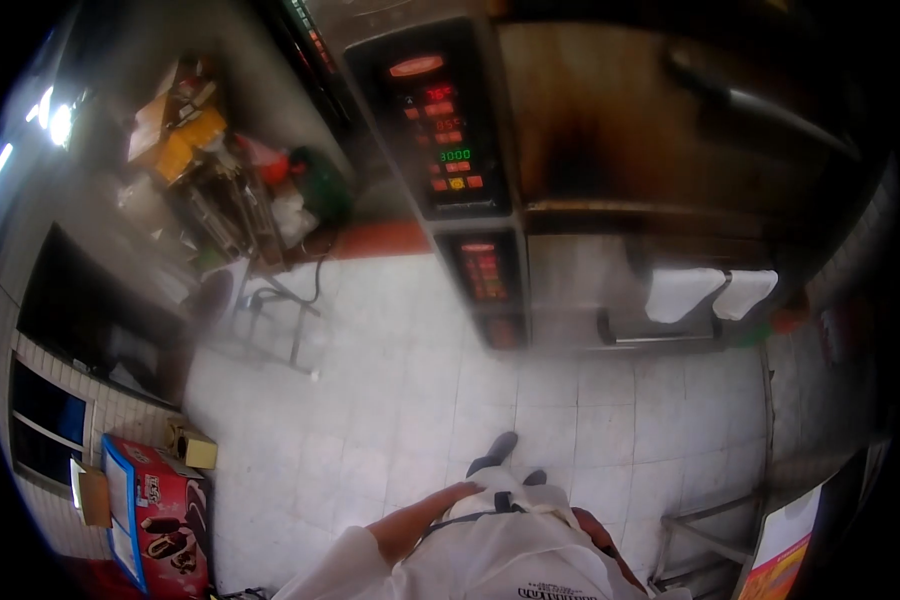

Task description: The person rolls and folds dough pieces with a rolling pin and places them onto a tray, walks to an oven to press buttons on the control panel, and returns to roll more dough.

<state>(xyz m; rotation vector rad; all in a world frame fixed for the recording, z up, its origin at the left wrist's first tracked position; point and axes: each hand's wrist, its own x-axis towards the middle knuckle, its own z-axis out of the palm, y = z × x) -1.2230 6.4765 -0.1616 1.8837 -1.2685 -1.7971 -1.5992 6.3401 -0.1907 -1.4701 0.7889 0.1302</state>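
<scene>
My left hand (467, 491) is low against the front of my white clothing, beside the dark waist strap (470, 517); its fingers cannot be made out. On the other side of my waist, my right hand (592, 524) is partly hidden by the clothing, and its fingers do not show clearly. Ahead of me stands a large metal oven (580, 270) with a lit upper control panel (440, 125) and a smaller lower one (487, 272). Two white cloths (685, 293) hang over its lower handle. Nothing held is visible in either hand.
A red freezer (175, 510) stands at the lower left, with a cardboard box (192, 446) beside it. Piled items and a metal-legged stand (295, 335) are at the upper left. A metal frame (705, 540) is at the lower right. White floor tiles (370, 400) lie between them.
</scene>
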